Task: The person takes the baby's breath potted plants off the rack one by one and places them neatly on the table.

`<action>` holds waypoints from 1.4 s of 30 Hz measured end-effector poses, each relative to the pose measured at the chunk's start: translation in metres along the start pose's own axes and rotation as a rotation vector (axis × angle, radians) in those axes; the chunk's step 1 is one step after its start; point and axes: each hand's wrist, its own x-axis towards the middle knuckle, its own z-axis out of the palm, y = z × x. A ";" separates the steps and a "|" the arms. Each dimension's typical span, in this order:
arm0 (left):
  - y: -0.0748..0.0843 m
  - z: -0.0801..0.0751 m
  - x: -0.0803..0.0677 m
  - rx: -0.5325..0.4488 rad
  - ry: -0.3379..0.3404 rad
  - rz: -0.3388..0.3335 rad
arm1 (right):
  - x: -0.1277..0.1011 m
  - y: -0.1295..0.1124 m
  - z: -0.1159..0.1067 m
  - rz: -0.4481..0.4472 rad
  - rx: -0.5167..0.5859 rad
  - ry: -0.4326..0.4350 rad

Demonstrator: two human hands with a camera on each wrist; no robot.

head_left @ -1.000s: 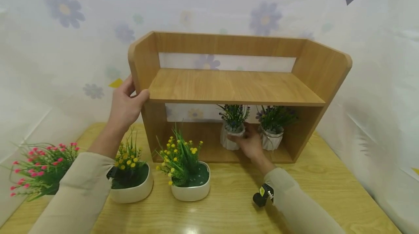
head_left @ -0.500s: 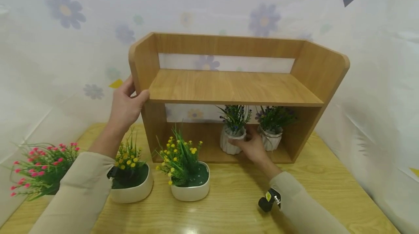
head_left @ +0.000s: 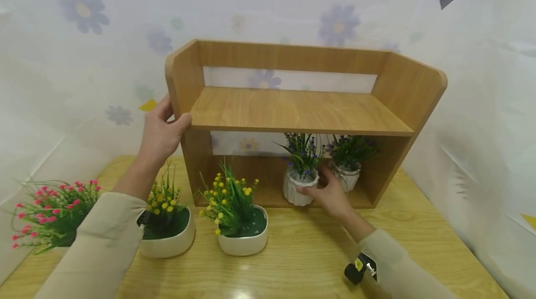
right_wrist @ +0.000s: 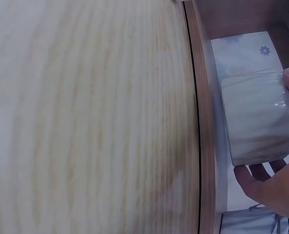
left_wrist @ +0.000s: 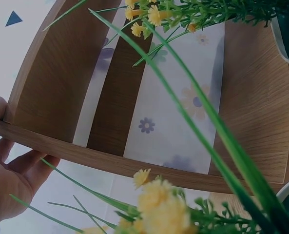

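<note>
My left hand (head_left: 161, 134) grips the left side panel of the wooden shelf (head_left: 301, 110), thumb at the front edge and fingers behind; the left wrist view shows the same hand (left_wrist: 12, 175) on the panel. With my right hand (head_left: 331, 194) I hold a white ribbed flowerpot (head_left: 298, 192) of purple-flowered greenery at the front of the lower compartment. In the right wrist view the thumb and fingers of that hand (right_wrist: 280, 187) are round the pot (right_wrist: 259, 117). Behind and to the right stands a second white pot (head_left: 347, 178) with similar plants, partly hidden by my hand.
Two oval white planters with yellow flowers, one on the left (head_left: 167, 243) and one nearer the middle (head_left: 244, 243), stand before the shelf. Pink flowers (head_left: 54, 210) sit at the far left, partly behind my sleeve. The wooden table (head_left: 293, 262) meets a flower-printed backdrop (head_left: 125, 34).
My right hand has drawn the nearer white pot forward to the front of the lower compartment, tilting it a little on the way. The left hand stays on the side panel.
</note>
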 end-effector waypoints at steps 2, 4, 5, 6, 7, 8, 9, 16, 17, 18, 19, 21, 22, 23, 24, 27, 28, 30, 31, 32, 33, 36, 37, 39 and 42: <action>0.000 0.000 0.000 0.001 -0.003 -0.003 | -0.004 0.000 -0.002 0.015 0.008 -0.012; 0.000 0.000 0.000 -0.001 -0.006 -0.004 | -0.007 0.000 -0.004 0.012 0.014 -0.023; 0.000 0.000 0.000 -0.003 -0.006 -0.004 | -0.008 -0.001 -0.005 0.008 0.018 -0.030; 0.000 0.000 0.000 -0.005 -0.006 -0.004 | -0.009 -0.001 -0.005 0.002 0.024 -0.036; 0.000 0.000 0.001 -0.005 -0.004 -0.003 | -0.011 -0.002 -0.005 -0.005 0.028 -0.039; 0.000 0.000 0.001 -0.006 -0.003 -0.002 | -0.012 -0.003 -0.006 -0.012 0.030 -0.041; 0.000 0.000 0.001 -0.008 -0.003 0.000 | -0.014 -0.004 -0.006 -0.017 0.029 -0.042; 0.000 0.000 0.001 -0.010 -0.005 0.010 | -0.027 -0.006 -0.010 -0.004 0.022 -0.054; 0.000 0.000 0.001 -0.011 -0.005 0.011 | -0.029 -0.006 -0.011 0.008 0.025 -0.055; 0.000 0.001 0.000 -0.010 -0.005 0.012 | -0.032 -0.006 -0.011 0.019 0.026 -0.056; 0.000 0.001 0.000 -0.010 -0.006 0.013 | -0.034 -0.007 -0.011 0.024 0.030 -0.054; 0.001 0.001 0.000 -0.014 -0.005 0.016 | -0.038 -0.007 -0.012 0.027 0.029 -0.053; 0.001 0.001 0.000 -0.014 -0.005 0.016 | -0.040 -0.008 -0.013 0.028 0.030 -0.054; 0.001 0.001 0.001 -0.014 -0.005 0.017 | -0.043 -0.008 -0.013 0.026 0.031 -0.051; 0.001 0.001 0.001 -0.014 -0.005 0.017 | -0.045 -0.009 -0.014 0.021 0.031 -0.050; 0.001 0.002 0.001 -0.015 -0.008 0.016 | -0.052 -0.009 -0.016 0.011 0.034 -0.053; 0.002 0.002 0.001 -0.013 -0.008 0.015 | -0.054 -0.010 -0.016 0.009 0.032 -0.055; 0.002 0.001 0.002 -0.011 -0.008 0.014 | -0.059 -0.010 -0.017 0.017 0.030 -0.058; 0.002 0.001 0.002 -0.010 -0.007 0.015 | -0.061 -0.010 -0.017 0.020 0.035 -0.062; 0.002 0.001 0.002 -0.009 -0.005 0.015 | -0.063 -0.010 -0.017 0.024 0.038 -0.067; 0.002 0.001 0.002 -0.006 -0.003 0.016 | -0.066 -0.010 -0.018 0.026 0.047 -0.068; 0.002 0.001 0.002 0.001 -0.001 0.020 | -0.073 -0.011 -0.018 0.029 0.071 -0.088; 0.002 0.001 0.002 0.002 -0.001 0.020 | -0.075 -0.011 -0.018 0.030 0.085 -0.097; 0.003 0.001 0.002 0.007 0.000 0.018 | -0.080 -0.013 -0.018 0.036 0.117 -0.117; 0.003 0.002 0.003 0.013 0.005 0.017 | -0.087 -0.014 -0.019 0.051 0.164 -0.152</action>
